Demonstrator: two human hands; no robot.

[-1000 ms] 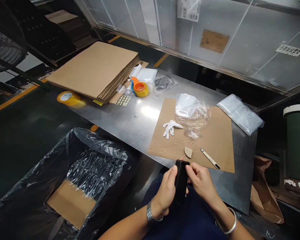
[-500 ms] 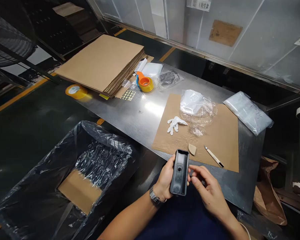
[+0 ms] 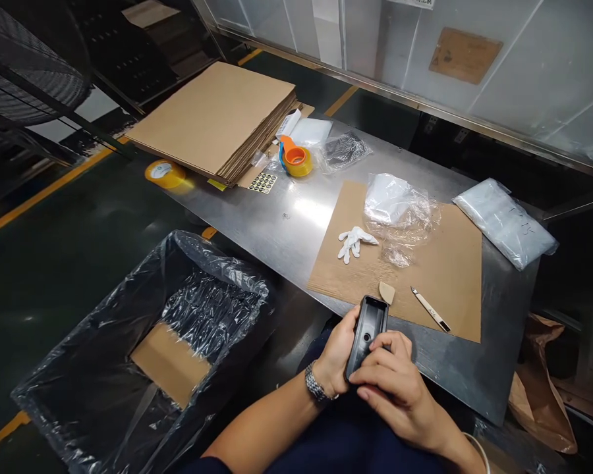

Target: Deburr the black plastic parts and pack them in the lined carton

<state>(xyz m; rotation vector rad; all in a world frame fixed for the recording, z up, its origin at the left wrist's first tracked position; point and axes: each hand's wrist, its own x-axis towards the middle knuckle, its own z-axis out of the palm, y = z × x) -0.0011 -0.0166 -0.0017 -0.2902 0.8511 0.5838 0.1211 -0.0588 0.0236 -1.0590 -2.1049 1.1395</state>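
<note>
A black plastic housing [image 3: 367, 329], long and shallow with a round hole in its floor, lies tilted in my left hand [image 3: 340, 352], its hollow side facing me. My left fingers are closed around its long side. My right hand [image 3: 395, 382] reaches over the lower half with bent, separated fingers, the fingertips at the housing's surface and lower edge. Just beyond its top end sits a small beige wedge-shaped piece [image 3: 387, 292]. Right of that, a craft knife [image 3: 431, 309] with a pale handle rests on the cardboard sheet [image 3: 457, 276].
A white glove [image 3: 356, 243] and clear plastic bags [image 3: 400, 210] lie on the cardboard. On the metal table [image 3: 261, 227] are stacked cardboard [image 3: 217, 118], a tape dispenser [image 3: 296, 159], a tape roll [image 3: 165, 174] and a wrapped packet [image 3: 507, 222]. A plastic-lined bin [image 3: 103, 322] stands left.
My right hand has moved left from beside the housing to over its lower half. The housing is turned slightly more in my left hand. The view has shifted a little left.
</note>
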